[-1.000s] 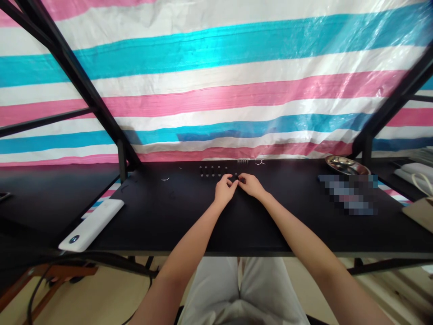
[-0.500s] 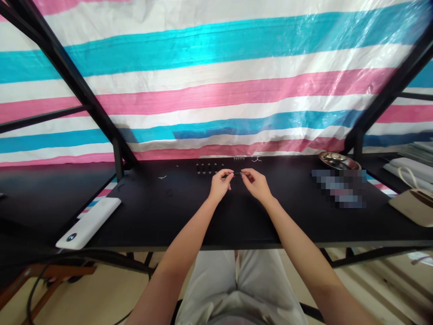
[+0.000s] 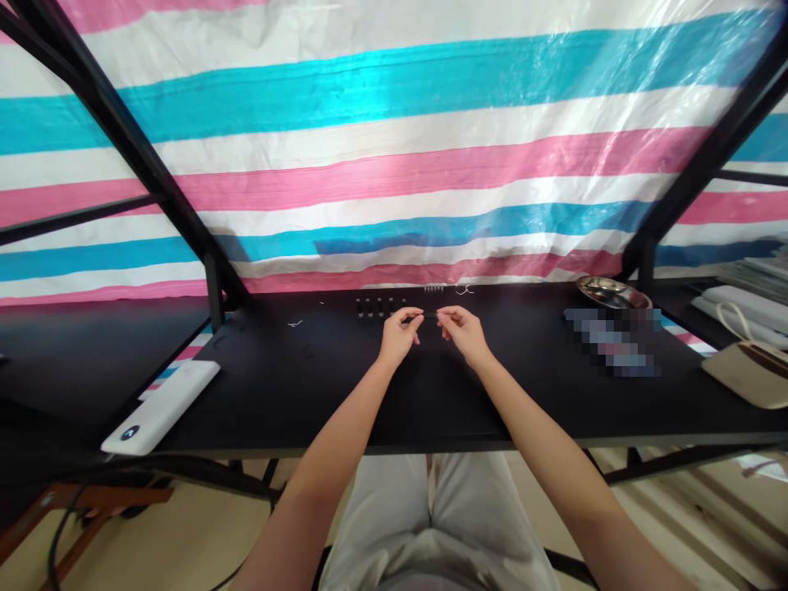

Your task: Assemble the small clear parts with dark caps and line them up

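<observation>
My left hand point(image 3: 400, 332) and my right hand point(image 3: 463, 330) face each other over the black table point(image 3: 295, 377). Between their fingertips runs a small dark rod-like piece point(image 3: 430, 315), its left end pinched by my left hand and its right end by my right. Its exact kind is too small to make out. Just behind and left of my left hand stand several small dark pieces with light ends point(image 3: 369, 308), set in a row. Farther back, behind the gap between my hands, lies a row of small silvery pieces point(image 3: 433, 289).
Thin white strands point(image 3: 465, 290) lie at the back edge, another white scrap point(image 3: 295, 322) to the left. A white power bank point(image 3: 161, 408) rests at the left edge. On the right are a shiny metal dish point(image 3: 614, 294), a blurred-out patch and a beige pouch point(image 3: 748, 373). A striped sheet point(image 3: 394, 148) hangs behind.
My right hand's fingers have shifted slightly on the dark piece, curling in a little more. My left hand holds nearly the same place. The view has turned very slightly.
</observation>
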A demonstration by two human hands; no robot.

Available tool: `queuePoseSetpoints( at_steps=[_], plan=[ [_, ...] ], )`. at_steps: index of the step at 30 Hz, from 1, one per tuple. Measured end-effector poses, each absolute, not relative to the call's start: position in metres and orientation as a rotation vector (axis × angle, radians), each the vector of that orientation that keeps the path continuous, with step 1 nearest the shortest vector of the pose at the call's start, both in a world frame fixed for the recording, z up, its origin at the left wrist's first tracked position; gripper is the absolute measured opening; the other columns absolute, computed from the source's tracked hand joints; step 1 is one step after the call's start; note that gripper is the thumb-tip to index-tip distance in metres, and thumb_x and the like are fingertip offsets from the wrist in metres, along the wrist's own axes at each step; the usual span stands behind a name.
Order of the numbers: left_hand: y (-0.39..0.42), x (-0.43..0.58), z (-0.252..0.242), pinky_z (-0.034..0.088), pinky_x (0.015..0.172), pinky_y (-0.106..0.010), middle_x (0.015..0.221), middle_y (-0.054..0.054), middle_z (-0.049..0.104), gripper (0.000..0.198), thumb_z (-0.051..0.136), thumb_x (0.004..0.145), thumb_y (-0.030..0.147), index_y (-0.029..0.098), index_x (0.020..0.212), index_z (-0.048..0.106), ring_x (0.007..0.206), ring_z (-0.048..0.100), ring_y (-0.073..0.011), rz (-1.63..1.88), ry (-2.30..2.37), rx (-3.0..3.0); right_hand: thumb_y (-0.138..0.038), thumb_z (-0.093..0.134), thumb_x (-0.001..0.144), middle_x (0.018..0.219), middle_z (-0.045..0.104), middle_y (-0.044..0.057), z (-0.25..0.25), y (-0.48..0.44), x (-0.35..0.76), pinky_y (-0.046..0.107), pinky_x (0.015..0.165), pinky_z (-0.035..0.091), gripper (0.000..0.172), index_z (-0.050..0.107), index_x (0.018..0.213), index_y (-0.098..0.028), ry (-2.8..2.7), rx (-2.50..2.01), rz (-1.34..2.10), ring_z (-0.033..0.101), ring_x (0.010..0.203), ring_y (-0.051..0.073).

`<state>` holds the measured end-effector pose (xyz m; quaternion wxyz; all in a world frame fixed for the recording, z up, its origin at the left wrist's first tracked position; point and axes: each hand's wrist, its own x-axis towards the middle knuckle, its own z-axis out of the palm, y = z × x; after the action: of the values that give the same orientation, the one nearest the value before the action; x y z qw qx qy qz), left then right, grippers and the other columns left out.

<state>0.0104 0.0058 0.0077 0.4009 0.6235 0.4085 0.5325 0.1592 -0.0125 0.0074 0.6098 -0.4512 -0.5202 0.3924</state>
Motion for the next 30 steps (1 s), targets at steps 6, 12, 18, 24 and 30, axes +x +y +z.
queuePoseSetpoints(
  at_steps=[6,12,18,24,30],
  plan=[
    [0.009,0.01,0.005,0.037,0.039,-0.018,0.088,-0.004,0.063,0.027,0.059,0.074,0.035,0.014,0.091,0.061,0.038,0.05,-0.0029,1.358,1.03,1.565,-0.045,0.065,0.067,0.062,0.059,-0.001,0.006,-0.01,0.163,0.022,0.042,0.04,0.033,0.06,0.084,-0.016,-1.186,-1.041,0.9,0.048,0.044,0.007],
    [0.013,0.009,0.002,0.036,0.039,-0.018,0.084,-0.005,0.064,0.028,0.058,0.076,0.036,0.013,0.091,0.059,0.037,0.049,-0.0032,1.389,1.035,1.524,-0.043,0.064,0.067,0.063,0.059,-0.001,0.009,-0.01,0.168,0.022,0.043,0.039,0.031,0.061,0.083,-0.017,-1.14,-1.059,0.861,0.048,0.045,0.007],
    [0.014,0.009,0.001,0.037,0.04,-0.018,0.086,-0.005,0.065,0.027,0.058,0.075,0.035,0.013,0.09,0.059,0.037,0.049,-0.0026,1.362,1.081,1.511,-0.043,0.063,0.069,0.064,0.059,0.0,0.007,-0.008,0.172,0.021,0.042,0.037,0.03,0.06,0.082,-0.016,-1.11,-1.114,0.78,0.049,0.047,0.008],
    [0.016,0.008,-0.004,0.039,0.043,-0.019,0.081,-0.004,0.064,0.025,0.06,0.073,0.034,0.013,0.087,0.06,0.038,0.049,-0.0031,1.296,1.103,1.526,-0.043,0.058,0.073,0.071,0.059,0.001,0.007,-0.008,0.173,0.022,0.049,0.042,0.028,0.058,0.085,-0.017,-1.138,-1.087,0.681,0.052,0.055,0.009],
    [0.014,0.011,-0.003,0.036,0.039,-0.018,0.08,-0.006,0.066,0.032,0.063,0.071,0.038,0.012,0.089,0.061,0.037,0.048,-0.0031,1.159,0.983,1.541,-0.044,0.055,0.076,0.08,0.063,0.004,0.005,-0.009,0.169,0.027,0.06,0.046,0.031,0.057,0.091,-0.018,-1.349,-1.098,0.655,0.056,0.066,0.013]
  ],
)
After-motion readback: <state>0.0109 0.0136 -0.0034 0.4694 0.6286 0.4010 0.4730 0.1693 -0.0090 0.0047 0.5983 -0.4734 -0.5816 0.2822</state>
